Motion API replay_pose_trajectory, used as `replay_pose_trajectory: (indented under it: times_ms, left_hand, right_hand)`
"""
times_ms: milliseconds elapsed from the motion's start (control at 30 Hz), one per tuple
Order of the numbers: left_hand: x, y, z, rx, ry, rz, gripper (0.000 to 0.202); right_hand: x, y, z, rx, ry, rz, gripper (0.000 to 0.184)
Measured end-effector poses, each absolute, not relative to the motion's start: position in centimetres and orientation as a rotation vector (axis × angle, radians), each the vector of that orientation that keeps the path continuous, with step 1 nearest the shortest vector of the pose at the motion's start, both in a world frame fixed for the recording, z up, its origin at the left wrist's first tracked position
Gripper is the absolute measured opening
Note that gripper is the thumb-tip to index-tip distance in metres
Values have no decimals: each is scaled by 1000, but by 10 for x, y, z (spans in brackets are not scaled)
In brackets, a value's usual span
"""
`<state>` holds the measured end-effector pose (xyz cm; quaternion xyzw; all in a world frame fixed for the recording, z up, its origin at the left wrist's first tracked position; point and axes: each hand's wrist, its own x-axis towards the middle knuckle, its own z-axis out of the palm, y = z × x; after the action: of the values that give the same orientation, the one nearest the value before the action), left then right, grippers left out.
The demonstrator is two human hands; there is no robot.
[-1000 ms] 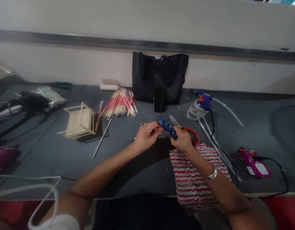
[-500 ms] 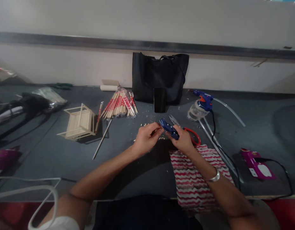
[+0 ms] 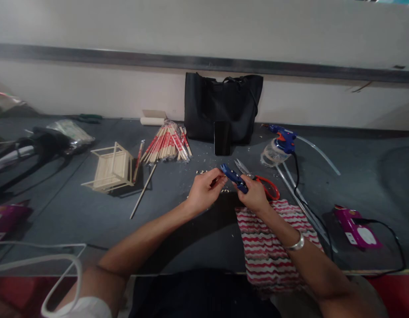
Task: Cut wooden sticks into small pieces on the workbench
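Note:
My right hand (image 3: 254,194) is wrapped round the handles of a blue cutter (image 3: 233,176), whose jaws point up and left. My left hand (image 3: 204,191) is pinched at the cutter's tip, holding something small that I cannot make out. Both hands hover over the dark grey table (image 3: 177,225), amid small pale wood offcuts (image 3: 201,171). Red-handled scissors (image 3: 257,180) lie just behind my right hand. My right forearm rests over a red-and-white striped cloth (image 3: 267,247).
A small stick-built frame (image 3: 112,168) and a bundle of wrapped chopsticks (image 3: 167,144) lie to the left, with a loose stick (image 3: 143,191). A black bag (image 3: 223,106) and phone (image 3: 222,138) stand behind. A blue glue gun (image 3: 281,136), its cable and glue sticks lie right.
Both hands stay together at the cutter; the cutter has tilted slightly and the hands shifted a little to the right. Nothing else has moved.

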<state>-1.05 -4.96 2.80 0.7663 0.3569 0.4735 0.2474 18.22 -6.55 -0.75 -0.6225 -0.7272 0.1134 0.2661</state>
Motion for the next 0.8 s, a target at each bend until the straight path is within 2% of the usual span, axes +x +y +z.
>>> replay_pose_trajectory:
  times_ms: [200, 567, 800]
  left_hand:
    - [-10, -49, 28, 2084, 945, 1325, 15]
    - [-11, -49, 27, 2152, 944, 1318, 22]
    - [-11, -50, 26, 2175, 921, 1320, 16]
  right_hand:
    - [182, -66, -9, -1698, -1987, 235, 6]
    - [184, -67, -8, -1704, -1971, 234, 6]
    - [184, -67, -7, -1700, -1972, 201, 6]
